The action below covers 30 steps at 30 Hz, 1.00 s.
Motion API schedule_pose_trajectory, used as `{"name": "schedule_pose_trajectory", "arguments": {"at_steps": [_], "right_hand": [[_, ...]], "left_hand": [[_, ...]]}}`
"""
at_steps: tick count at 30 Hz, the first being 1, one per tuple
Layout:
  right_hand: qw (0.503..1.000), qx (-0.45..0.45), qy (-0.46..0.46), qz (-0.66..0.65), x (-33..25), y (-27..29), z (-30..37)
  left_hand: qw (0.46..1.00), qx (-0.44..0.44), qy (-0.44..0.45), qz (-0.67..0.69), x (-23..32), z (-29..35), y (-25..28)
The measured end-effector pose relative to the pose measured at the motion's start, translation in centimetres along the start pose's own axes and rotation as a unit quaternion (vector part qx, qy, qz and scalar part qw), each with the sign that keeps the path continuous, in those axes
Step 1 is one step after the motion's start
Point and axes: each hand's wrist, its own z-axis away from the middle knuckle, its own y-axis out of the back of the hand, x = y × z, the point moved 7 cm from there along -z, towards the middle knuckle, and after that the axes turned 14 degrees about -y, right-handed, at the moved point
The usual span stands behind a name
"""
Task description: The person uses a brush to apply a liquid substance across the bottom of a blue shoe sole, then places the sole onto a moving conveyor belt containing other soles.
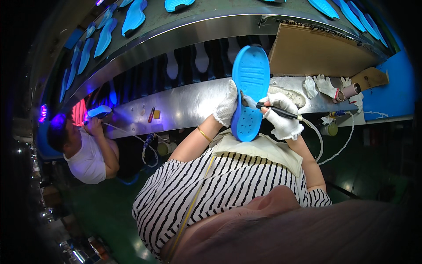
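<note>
A blue shoe sole (251,75) stands lengthwise in front of my body, its ridged and dotted face showing. My left hand (225,105), in a white knit glove, grips the sole by its left edge; part of the fingers is hidden behind it. My gloved right hand (282,118) closes round a black-handled brush (281,111) with a pale hose (320,140) running from its rear end. The pale bristles lie over the middle of the sole, close to its left edge.
A metal bench (184,105) runs ahead, with a pale shoe (290,96), white gloves (326,86) and red-handled pliers (151,115) on it. Cardboard (316,50) leans at the right. Blue soles (134,16) lie on the raised belt beyond. At left, a co-worker (90,156) holds another sole (100,111).
</note>
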Motion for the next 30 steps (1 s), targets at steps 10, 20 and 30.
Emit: {"name": "schedule_pose_trajectory", "arguments": {"at_steps": [10, 20, 30], "right_hand": [[0.997, -0.004, 0.075, -0.003, -3.7, -1.2, -0.9], [0.995, -0.043, -0.032, -0.089, -1.6, -1.2, -0.5], [0.991, -0.064, -0.116, -0.027, -0.4, -0.3, -2.0]], "left_hand": [[0.941, -0.049, -0.084, 0.325, 3.2, -4.2, -1.5], [0.907, -0.148, -0.203, 0.338, 7.3, -5.8, -1.7], [0.973, -0.189, -0.127, 0.036, 8.2, -6.3, -2.3]]}}
